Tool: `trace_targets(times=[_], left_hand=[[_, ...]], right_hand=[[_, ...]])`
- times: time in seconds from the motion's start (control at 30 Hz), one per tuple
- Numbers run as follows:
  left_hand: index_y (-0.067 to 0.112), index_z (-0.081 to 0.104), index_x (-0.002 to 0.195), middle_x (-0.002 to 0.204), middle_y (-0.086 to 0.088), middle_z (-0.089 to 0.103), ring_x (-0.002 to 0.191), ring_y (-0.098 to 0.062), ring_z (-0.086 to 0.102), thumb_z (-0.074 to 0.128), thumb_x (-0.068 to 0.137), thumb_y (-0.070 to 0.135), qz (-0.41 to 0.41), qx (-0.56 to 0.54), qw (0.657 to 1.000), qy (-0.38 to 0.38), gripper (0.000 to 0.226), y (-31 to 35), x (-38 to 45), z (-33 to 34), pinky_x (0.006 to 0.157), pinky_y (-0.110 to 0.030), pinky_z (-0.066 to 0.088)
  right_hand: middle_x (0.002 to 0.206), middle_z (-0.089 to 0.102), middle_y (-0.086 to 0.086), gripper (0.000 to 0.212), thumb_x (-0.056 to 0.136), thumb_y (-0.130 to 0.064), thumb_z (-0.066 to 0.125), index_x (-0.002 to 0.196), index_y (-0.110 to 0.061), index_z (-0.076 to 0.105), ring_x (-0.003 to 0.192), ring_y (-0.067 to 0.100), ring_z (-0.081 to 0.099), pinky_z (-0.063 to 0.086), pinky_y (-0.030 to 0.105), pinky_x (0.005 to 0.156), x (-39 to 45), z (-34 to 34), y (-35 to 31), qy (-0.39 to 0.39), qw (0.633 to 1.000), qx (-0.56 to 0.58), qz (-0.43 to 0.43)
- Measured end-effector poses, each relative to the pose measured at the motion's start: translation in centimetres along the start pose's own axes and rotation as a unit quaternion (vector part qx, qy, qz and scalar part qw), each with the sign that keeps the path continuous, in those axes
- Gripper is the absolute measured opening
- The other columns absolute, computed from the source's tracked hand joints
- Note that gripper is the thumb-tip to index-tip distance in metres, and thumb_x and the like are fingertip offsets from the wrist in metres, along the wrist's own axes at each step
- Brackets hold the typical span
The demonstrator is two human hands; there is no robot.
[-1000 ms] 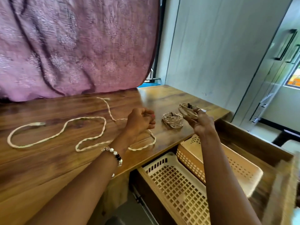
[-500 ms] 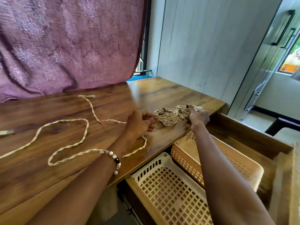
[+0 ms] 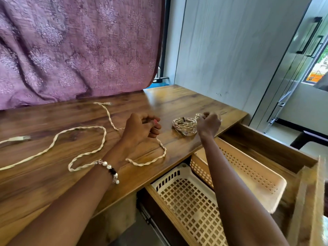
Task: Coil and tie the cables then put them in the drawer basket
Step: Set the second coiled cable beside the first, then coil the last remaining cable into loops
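The left hand [image 3: 140, 129] rests on the wooden desk [image 3: 177, 102] with its fingers curled inward over a twisted cream cable [image 3: 88, 137]; the cable passes beneath the palm, and the fingers appear to grip it, though the contact itself is hidden under the hand. From that grip the loose cable runs out in two directions: one length snakes away toward the far edge of the desk and ends in a plug, and the other bends round on the near side of the wrist, then loops off to the left in wide curves to a second plug [image 3: 19, 138] lying well apart from the hand. A beaded bracelet [image 3: 110, 170] sits on the left wrist. The right hand [image 3: 208, 124] is held just right of the left hand's grip, fingers curled and pinching a small coil of cable [image 3: 199, 115], most of which is hidden behind the knuckles. Between the two hands, touching or nearly touching the right hand, a finished coiled cable [image 3: 184, 126] lies flat on the desk with a dark tie [image 3: 183, 119] across it. Below the right forearm the drawer [image 3: 266, 144] stands open, holding a tan basket [image 3: 252, 176] under the right hand and a white basket [image 3: 186, 197] beside it, on the side nearer the person. A purple patterned cloth [image 3: 71, 50] hangs behind the desk.
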State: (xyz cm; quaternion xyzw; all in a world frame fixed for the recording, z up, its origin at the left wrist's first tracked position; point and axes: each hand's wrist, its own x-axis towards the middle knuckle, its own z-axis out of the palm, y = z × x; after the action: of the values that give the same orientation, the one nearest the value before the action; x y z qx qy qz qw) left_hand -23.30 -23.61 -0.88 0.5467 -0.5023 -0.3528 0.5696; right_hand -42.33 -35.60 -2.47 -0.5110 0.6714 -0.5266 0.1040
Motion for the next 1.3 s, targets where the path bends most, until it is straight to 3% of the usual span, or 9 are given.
trace_targets(times=[0.13,0.37,0.5,0.7,0.87,0.93,1.03,1.1,1.3], left_hand=[[0.011,0.068,0.09,0.078,-0.008,0.071,0.056,-0.015,0.065,0.056,0.093,0.002,0.012,0.007,0.999,0.047,0.015,0.5,-1.1,-3.7,0.048,-0.024,0.053],[0.011,0.066,0.085,0.072,-0.01,0.067,0.043,-0.009,0.056,0.054,0.093,0.0,0.011,-0.016,0.988,0.151,0.019,-0.2,-5.0,-10.9,0.041,-0.02,0.042],[0.011,0.066,0.089,0.073,-0.007,0.069,0.042,-0.007,0.056,0.052,0.095,0.002,0.011,0.009,0.979,0.203,0.017,-0.7,-7.6,-15.1,0.041,-0.019,0.042],[0.019,0.069,0.09,0.076,-0.002,0.071,0.053,-0.001,0.06,0.06,0.089,0.005,0.027,0.175,0.939,0.296,0.017,-2.4,-9.4,-22.3,0.056,-0.021,0.048],[0.031,0.066,0.111,0.112,0.008,0.066,0.112,-0.017,0.056,0.072,0.077,0.044,-0.028,0.554,0.826,0.101,0.037,-3.5,-9.9,-28.3,0.096,-0.04,0.041],[0.036,0.066,0.106,0.11,0.012,0.064,0.108,-0.013,0.054,0.068,0.072,0.057,-0.058,0.581,0.812,0.02,0.04,-3.7,-10.0,-29.9,0.096,-0.044,0.041],[0.03,0.07,0.096,0.11,0.007,0.065,0.102,-0.015,0.058,0.069,0.079,0.043,-0.001,0.614,0.789,0.032,0.021,-4.1,-10.0,-31.0,0.086,-0.035,0.045],[0.026,0.069,0.091,0.1,0.004,0.069,0.097,-0.019,0.061,0.064,0.085,0.035,0.055,0.63,0.769,0.095,0.012,-4.3,-9.9,-31.0,0.079,-0.034,0.043],[0.02,0.063,0.076,0.06,0.006,0.062,0.055,-0.011,0.057,0.063,0.088,0.034,0.121,0.428,0.876,0.188,0.018,-3.9,-9.4,-33.9,0.055,-0.029,0.043]], right_hand=[[0.095,0.073,0.011,0.018,0.086,-0.008,0.061,0.101,-0.005,0.07,0.086,0.019,0.068,0.053,0.031,0.077,-4.5,0.3,-4.0,-0.124,0.976,0.085,-0.156],[0.07,0.068,0.002,0.006,0.085,-0.007,0.065,0.086,-0.004,0.07,0.058,0.003,0.061,0.052,0.028,0.062,-13.9,3.0,-9.7,-0.368,0.864,0.148,-0.31],[0.081,0.071,0.005,0.011,0.081,-0.015,0.073,0.087,-0.006,0.073,0.071,0.013,0.059,0.04,0.024,0.064,-18.1,5.2,-12.1,-0.364,0.842,0.113,-0.382],[0.119,0.062,0.013,0.042,0.079,-0.026,0.074,0.117,-0.012,0.063,0.116,0.028,0.052,0.033,0.027,0.096,-21.1,9.3,-14.5,-0.381,0.828,0.013,-0.411],[0.14,0.048,0.008,0.066,0.077,-0.011,0.071,0.137,-0.019,0.045,0.13,0.033,0.037,0.03,0.041,0.107,-23.3,12.2,-17.8,-0.464,0.737,-0.13,-0.475],[0.144,0.044,0.004,0.065,0.079,-0.007,0.067,0.138,-0.022,0.044,0.133,0.033,0.033,0.03,0.048,0.108,-24.6,13.6,-19.0,-0.513,0.702,-0.136,-0.476],[0.138,0.05,-0.002,0.052,0.077,-0.016,0.068,0.125,-0.031,0.055,0.132,0.031,0.034,0.029,0.058,0.105,-26.1,15.1,-20.6,-0.549,0.655,-0.152,-0.497],[0.128,0.057,-0.002,0.034,0.08,-0.023,0.067,0.113,-0.028,0.063,0.128,0.029,0.036,0.03,0.057,0.104,-26.9,15.7,-21.4,-0.547,0.658,-0.152,-0.494],[0.09,0.069,0.001,0.025,0.08,-0.011,0.045,0.09,-0.025,0.063,0.089,0.022,0.062,0.047,0.05,0.085,-27.9,16.9,-21.6,-0.471,0.739,0.126,-0.465]])
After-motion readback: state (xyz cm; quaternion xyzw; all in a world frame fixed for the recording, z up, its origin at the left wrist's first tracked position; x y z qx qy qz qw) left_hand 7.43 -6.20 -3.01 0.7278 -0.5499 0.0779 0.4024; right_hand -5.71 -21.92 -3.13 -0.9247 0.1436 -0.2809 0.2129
